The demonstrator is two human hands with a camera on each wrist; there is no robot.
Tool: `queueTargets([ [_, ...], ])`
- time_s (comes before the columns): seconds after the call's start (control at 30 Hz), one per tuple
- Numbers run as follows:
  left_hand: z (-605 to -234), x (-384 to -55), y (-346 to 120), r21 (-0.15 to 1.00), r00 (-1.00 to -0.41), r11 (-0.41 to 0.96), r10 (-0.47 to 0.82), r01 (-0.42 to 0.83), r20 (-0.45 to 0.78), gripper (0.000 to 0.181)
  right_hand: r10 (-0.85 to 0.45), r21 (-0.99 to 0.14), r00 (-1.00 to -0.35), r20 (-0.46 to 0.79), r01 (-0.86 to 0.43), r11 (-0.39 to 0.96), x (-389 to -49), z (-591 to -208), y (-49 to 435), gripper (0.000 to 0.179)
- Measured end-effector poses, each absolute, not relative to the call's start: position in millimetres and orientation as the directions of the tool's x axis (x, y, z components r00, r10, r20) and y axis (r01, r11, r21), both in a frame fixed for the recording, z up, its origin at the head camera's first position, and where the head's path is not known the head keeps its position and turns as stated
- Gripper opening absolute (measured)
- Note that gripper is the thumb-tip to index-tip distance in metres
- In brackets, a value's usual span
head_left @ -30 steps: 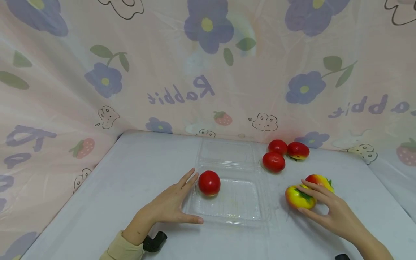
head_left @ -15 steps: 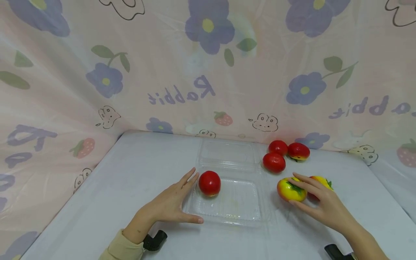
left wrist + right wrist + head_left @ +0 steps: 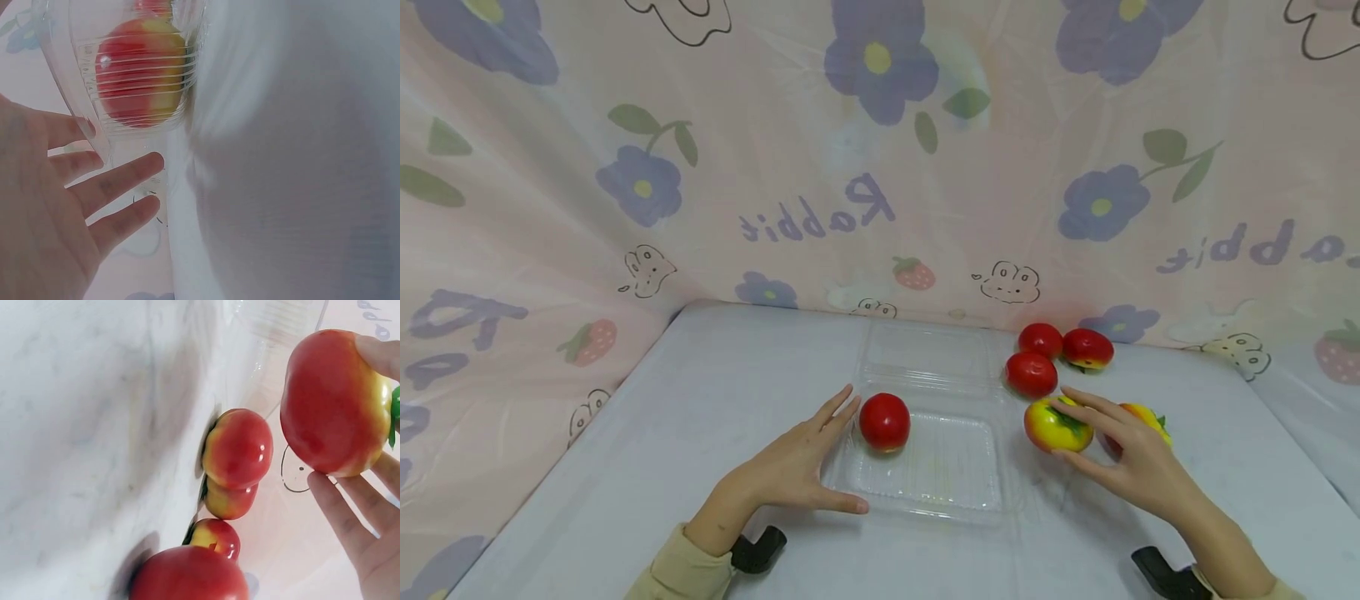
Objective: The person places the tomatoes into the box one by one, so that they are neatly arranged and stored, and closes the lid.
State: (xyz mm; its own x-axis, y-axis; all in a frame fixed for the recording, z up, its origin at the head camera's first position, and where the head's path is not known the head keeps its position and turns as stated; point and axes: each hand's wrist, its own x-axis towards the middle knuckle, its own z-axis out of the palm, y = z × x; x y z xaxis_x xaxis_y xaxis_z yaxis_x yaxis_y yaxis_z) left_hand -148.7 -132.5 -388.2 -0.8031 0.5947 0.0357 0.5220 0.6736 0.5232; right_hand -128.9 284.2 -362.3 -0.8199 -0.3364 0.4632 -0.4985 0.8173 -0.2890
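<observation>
My right hand (image 3: 1127, 462) pinches a red-and-yellow tomato (image 3: 1054, 427) between thumb and fingers. In the right wrist view this tomato (image 3: 334, 403) is held clear of the table, its green stem leaves turned towards the palm. My left hand (image 3: 790, 467) has its fingers spread at the left side of a clear plastic clamshell box (image 3: 940, 504). In the left wrist view the fingertips of my left hand (image 3: 56, 194) touch or nearly touch the box rim. One red tomato (image 3: 884, 423) sits in the left part of the box's base, seen through the ribbed wall in the left wrist view.
The raised-edge lid (image 3: 925, 354) of the box lies open behind its base. Three red tomatoes (image 3: 1032, 373) stand grouped at the back right. Another red-and-yellow tomato (image 3: 1150, 419) is partly hidden behind my right hand. A patterned curtain (image 3: 820, 150) borders the white table (image 3: 722, 367).
My right hand has moved left and slightly away from me, carrying the tomato off from the one beside it towards the box. My left hand stays in place.
</observation>
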Motion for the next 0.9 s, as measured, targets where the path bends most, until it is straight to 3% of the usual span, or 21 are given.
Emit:
queueTargets([
  [0.47,-390,-149,-133,0.557,-0.800,0.650,0.598,0.517,0.043,0.118,-0.365,-0.276,-0.807,0.464,-0.523,0.806,-137,-350,266,0.062],
  [0.9,-391,-150,-133,0.549,-0.802,0.658,0.596,0.515,0.039,0.118,-0.403,-0.386,-0.801,0.443,-0.576,0.721,-149,-349,249,0.063],
])
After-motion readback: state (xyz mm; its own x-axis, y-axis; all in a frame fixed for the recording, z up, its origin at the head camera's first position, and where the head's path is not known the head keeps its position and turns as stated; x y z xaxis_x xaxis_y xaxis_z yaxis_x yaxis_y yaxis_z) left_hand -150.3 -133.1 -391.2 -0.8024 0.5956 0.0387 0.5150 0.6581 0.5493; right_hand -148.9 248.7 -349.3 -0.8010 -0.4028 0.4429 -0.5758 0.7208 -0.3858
